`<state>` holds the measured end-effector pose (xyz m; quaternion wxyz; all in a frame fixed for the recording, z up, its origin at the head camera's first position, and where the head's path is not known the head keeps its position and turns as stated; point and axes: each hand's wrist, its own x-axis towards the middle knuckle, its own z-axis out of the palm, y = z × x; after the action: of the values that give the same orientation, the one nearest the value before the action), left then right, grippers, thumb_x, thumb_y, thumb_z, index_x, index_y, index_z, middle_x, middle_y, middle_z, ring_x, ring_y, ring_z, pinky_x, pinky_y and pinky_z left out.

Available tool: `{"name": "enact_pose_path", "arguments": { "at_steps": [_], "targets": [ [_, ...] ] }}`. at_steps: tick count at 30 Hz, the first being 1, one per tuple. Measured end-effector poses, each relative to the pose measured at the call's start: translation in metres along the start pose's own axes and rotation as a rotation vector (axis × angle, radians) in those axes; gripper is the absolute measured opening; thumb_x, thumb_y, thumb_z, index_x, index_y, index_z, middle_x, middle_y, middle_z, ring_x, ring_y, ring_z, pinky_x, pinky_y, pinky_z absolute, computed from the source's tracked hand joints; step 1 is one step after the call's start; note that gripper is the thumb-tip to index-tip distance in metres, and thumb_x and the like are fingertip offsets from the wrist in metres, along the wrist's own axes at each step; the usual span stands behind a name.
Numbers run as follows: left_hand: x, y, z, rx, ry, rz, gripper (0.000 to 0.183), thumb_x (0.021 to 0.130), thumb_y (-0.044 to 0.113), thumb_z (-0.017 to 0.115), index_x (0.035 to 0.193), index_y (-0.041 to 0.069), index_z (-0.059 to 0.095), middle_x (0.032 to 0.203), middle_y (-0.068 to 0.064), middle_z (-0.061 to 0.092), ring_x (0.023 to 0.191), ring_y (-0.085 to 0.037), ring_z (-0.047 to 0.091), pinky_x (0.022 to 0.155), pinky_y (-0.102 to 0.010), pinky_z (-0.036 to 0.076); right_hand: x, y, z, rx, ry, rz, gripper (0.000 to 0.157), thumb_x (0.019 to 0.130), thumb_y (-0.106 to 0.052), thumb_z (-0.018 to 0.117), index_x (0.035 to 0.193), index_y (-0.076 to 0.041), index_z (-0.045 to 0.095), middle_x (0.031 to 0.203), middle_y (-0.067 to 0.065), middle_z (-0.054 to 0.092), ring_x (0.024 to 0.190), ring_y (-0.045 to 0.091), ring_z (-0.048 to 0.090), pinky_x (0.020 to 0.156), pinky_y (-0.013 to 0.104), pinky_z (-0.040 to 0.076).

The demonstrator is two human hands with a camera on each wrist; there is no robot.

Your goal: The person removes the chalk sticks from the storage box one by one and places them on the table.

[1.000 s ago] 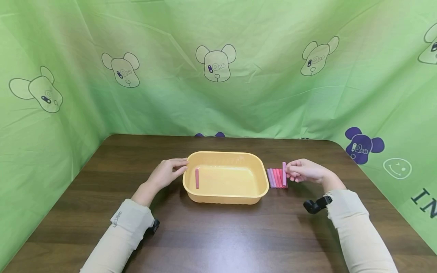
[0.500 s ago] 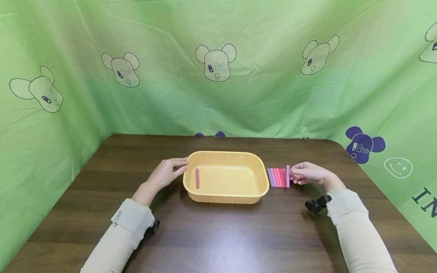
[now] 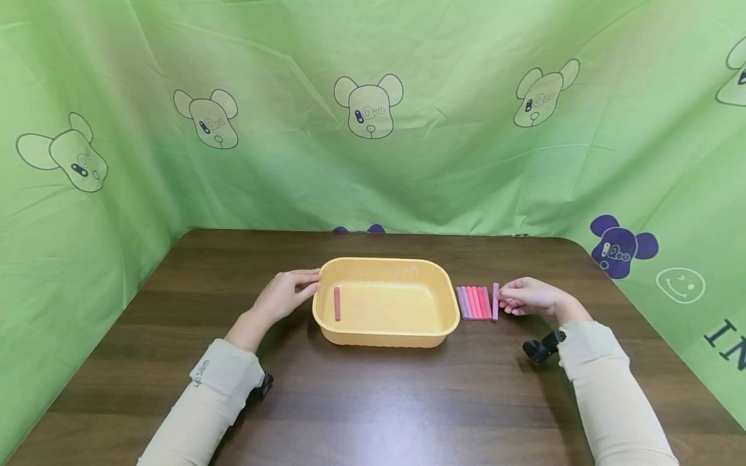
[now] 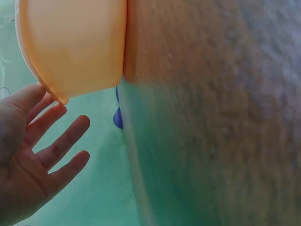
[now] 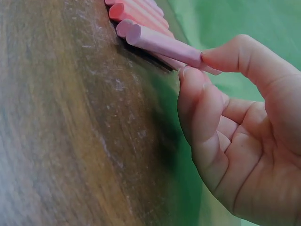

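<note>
My left hand (image 3: 283, 294) touches the left rim of a yellow plastic basin (image 3: 384, 340) with thumb and fingertips. In the left wrist view, the other fingers of that hand (image 4: 42, 155) spread loosely below the rim. Thumb and fingertips of my right hand (image 3: 529, 296) pinch one end of a light purple chalk stick (image 3: 495, 302). It is held just right of a row of chalk sticks (image 3: 473, 303), purple, pink and red, lying side by side. A single dull-red chalk stick (image 3: 337, 304) lies inside the basin near its left wall.
The basin stands on a dark wooden table (image 3: 384, 401), with the chalk row close by its right end. A green curtain (image 3: 373, 181) printed with bear heads hangs behind and at both sides. Black wrist cameras (image 3: 542, 347) sit at both cuffs.
My right hand has lowered the light purple chalk stick and drawn it rightward, off the row's right end. My left hand and the basin stay put.
</note>
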<state>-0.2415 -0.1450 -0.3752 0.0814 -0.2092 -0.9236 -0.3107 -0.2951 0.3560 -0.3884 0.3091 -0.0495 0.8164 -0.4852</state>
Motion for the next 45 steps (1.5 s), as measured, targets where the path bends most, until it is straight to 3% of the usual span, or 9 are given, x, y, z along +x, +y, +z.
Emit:
{"name": "enact_pose_path", "arguments": {
  "at_steps": [21,29,35,45],
  "targets": [
    [0.001,0.002,0.000,-0.029,-0.009,-0.021,0.033,0.090,0.020,0.062,0.119,0.005,0.065,0.128,-0.011,0.061,0.121,-0.028,0.056,0.102,-0.044,0.045,0.004,-0.003,0.007,0.003,0.034,0.031,0.013,0.095,-0.012,0.049,0.091,-0.005,0.059,0.070,-0.008,0.063,0.061,-0.002,0.059,0.058,0.013,0.052],
    [0.000,0.001,-0.001,-0.019,-0.010,-0.021,0.033,0.090,0.020,0.062,0.119,0.005,0.065,0.128,-0.011,0.060,0.121,-0.028,0.056,0.101,-0.044,0.045,0.003,0.001,-0.003,0.047,-0.044,-0.072,0.025,0.090,-0.022,0.059,0.097,0.001,0.063,0.075,-0.005,0.067,0.066,0.000,0.063,0.061,0.013,0.054],
    [0.000,0.000,0.000,-0.016,-0.011,-0.019,0.033,0.090,0.020,0.062,0.119,0.004,0.064,0.128,-0.011,0.060,0.121,-0.028,0.056,0.101,-0.044,0.045,0.001,-0.026,0.014,-0.017,0.045,-0.047,0.035,0.095,-0.014,0.048,0.113,0.016,0.052,0.078,-0.006,0.066,0.066,0.000,0.061,0.061,0.014,0.053],
    [0.000,-0.002,0.001,-0.014,-0.006,-0.013,0.034,0.090,0.021,0.062,0.119,0.005,0.064,0.128,-0.011,0.061,0.121,-0.028,0.056,0.101,-0.044,0.045,0.007,-0.069,0.037,-0.109,0.053,-0.120,0.038,0.094,-0.014,0.051,0.114,0.018,0.050,0.076,-0.004,0.063,0.065,0.003,0.058,0.059,0.017,0.051]
  ]
}}
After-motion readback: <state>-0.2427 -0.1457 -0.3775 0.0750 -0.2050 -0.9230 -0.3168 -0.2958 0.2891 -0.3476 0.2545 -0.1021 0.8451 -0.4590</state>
